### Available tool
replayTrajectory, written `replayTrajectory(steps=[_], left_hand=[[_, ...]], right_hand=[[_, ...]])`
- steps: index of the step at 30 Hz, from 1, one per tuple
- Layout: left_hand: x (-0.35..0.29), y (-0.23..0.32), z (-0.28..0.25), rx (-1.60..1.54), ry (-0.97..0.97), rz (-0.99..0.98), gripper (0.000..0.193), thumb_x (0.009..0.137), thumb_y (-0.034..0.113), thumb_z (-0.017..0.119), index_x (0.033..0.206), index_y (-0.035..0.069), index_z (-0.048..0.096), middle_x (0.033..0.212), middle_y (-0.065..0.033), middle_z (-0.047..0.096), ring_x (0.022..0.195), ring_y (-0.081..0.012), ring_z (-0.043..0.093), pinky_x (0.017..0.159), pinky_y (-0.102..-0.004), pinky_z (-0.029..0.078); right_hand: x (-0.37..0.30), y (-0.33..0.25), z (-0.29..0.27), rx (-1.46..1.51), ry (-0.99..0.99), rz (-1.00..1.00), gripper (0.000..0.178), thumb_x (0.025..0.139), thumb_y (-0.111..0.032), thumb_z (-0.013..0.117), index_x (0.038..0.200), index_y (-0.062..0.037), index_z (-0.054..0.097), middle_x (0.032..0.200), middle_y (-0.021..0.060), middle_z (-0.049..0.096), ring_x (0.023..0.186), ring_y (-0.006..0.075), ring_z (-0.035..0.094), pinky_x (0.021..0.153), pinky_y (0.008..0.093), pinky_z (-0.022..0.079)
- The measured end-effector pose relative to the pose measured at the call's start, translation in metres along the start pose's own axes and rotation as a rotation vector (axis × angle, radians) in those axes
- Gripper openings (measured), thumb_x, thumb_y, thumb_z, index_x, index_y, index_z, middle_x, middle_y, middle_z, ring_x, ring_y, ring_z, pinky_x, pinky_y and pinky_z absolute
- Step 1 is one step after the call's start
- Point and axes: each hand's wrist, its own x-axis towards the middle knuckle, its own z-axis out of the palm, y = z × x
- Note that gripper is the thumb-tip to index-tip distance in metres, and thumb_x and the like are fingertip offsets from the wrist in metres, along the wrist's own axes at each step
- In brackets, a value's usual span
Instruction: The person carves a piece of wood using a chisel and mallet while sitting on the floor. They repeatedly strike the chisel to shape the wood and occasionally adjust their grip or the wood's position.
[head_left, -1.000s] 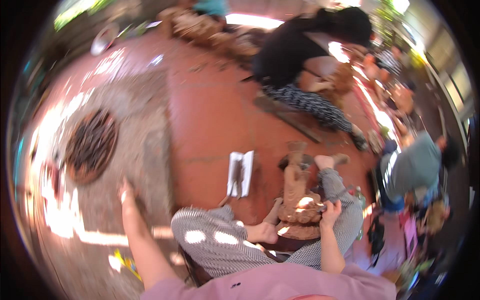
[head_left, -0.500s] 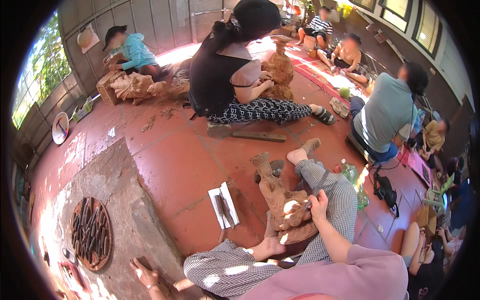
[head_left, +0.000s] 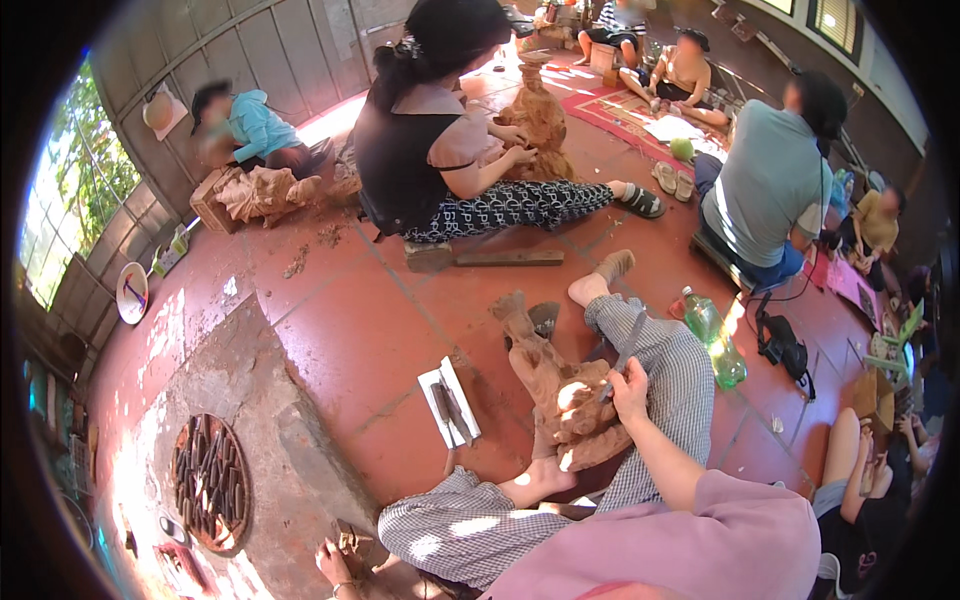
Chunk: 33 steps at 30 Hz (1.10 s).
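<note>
My right hand [head_left: 628, 390] is closed round a long, flat, grey metal carving tool [head_left: 634, 338], its blade pointing up and away from me. Just left of that hand, a reddish-brown carved wooden figure [head_left: 545, 372] leans between my crossed legs. Sunlight falls on its lower end. Down at the left, my left hand [head_left: 333, 562], with a band at the wrist, is by the grey stone slab [head_left: 300, 440]. Its fingers look closed at a crumpled brown piece [head_left: 354, 545], whose kind I cannot make out.
On the slab lies a round tray [head_left: 247, 515] of several dark-handled tools. A white box [head_left: 440, 372] holding tools lies on the red tiles near my foot. A green bottle [head_left: 728, 368] stands right of my knee. Ahead, a person [head_left: 425, 150] works at another carving [head_left: 537, 125].
My left hand, spread flat on the slab before, has moved right to the brown piece and its fingers have drawn in. My right hand keeps the tool; the blade has swung slightly more upright.
</note>
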Motion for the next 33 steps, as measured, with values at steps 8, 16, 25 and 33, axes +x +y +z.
replayTrajectory(steps=[8,16,25,33], left_hand=[[0.018,-0.045,-0.010,0.185,-0.090,-0.275,0.076,0.088,0.072,0.048,0.128,0.009,0.066,0.130,-0.0292,0.054,0.122,-0.0374,0.053,0.106,-0.0448,0.040],[-0.009,-0.043,-0.023,0.458,-0.389,-0.171,0.089,0.089,0.077,0.035,0.153,0.015,0.034,0.157,-0.0176,0.033,0.148,-0.0372,0.021,0.120,-0.0496,0.012],[-0.102,0.090,0.002,0.640,-0.317,-0.390,0.098,0.070,0.083,0.059,0.153,0.038,0.033,0.166,-0.0152,0.001,0.149,-0.0448,0.012,0.110,-0.0715,0.019],[-0.120,0.051,-0.001,0.203,0.032,-0.629,0.127,0.065,0.064,0.080,0.155,0.000,0.017,0.162,-0.0240,0.013,0.148,-0.0371,0.022,0.119,-0.0432,0.026]], right_hand=[[0.004,0.014,-0.003,0.072,-0.062,-0.011,0.016,0.090,0.000,0.060,0.084,-0.0061,0.047,0.070,-0.0010,0.053,0.054,0.0044,0.048,0.048,0.0208,0.040],[0.006,0.015,-0.003,0.192,-0.115,0.069,0.017,0.090,-0.001,0.061,0.083,-0.0067,0.046,0.070,-0.0029,0.050,0.055,0.0039,0.048,0.049,0.0206,0.039],[0.006,0.011,-0.013,0.173,-0.152,0.077,0.017,0.091,-0.002,0.061,0.084,-0.0071,0.047,0.068,-0.0025,0.051,0.053,0.0042,0.049,0.046,0.0205,0.039],[0.007,0.008,-0.018,0.185,-0.177,0.082,0.017,0.091,-0.002,0.061,0.084,-0.0070,0.047,0.068,-0.0018,0.053,0.052,0.0037,0.050,0.043,0.0197,0.038]])
